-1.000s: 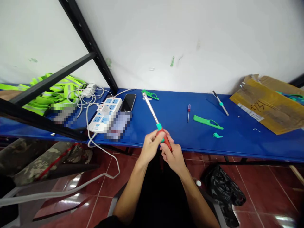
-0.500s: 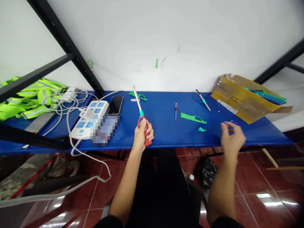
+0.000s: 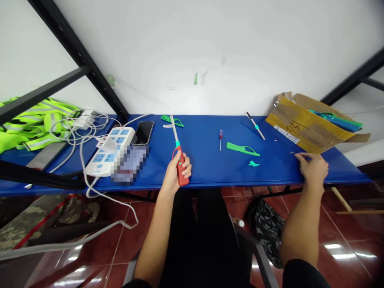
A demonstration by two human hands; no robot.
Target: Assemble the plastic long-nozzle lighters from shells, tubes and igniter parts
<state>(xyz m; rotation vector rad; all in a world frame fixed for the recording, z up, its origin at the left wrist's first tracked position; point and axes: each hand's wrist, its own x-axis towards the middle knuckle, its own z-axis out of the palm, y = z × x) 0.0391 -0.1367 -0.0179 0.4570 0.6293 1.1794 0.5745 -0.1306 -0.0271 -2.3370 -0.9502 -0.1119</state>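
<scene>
My left hand (image 3: 177, 171) is wrapped round the red handle of a lighter (image 3: 182, 170), its metal tube pointing up and away past a teal collar. At the right, my right hand (image 3: 313, 168) has thumb and fingers pinched at a small thin metal piece (image 3: 293, 153) near the table surface. Between the hands lie a green handle shell (image 3: 242, 149), a small teal trigger piece (image 3: 253, 163) and a purple screwdriver (image 3: 221, 140). A metal tube with a teal collar (image 3: 256, 126) rests behind them. Another green shell (image 3: 172, 120) lies behind the lighter tube.
An open cardboard box (image 3: 309, 128) holding green and blue parts stands at the back right. On the left are a phone (image 3: 143, 133), a white power strip (image 3: 99, 164) with cables, a pixelated item (image 3: 131, 164) and yellow reflective straps (image 3: 39, 124).
My right hand has moved right and down to the small metal piece at the table. The lighter in my left hand is now tilted slightly differently, its tube tip lower in view.
</scene>
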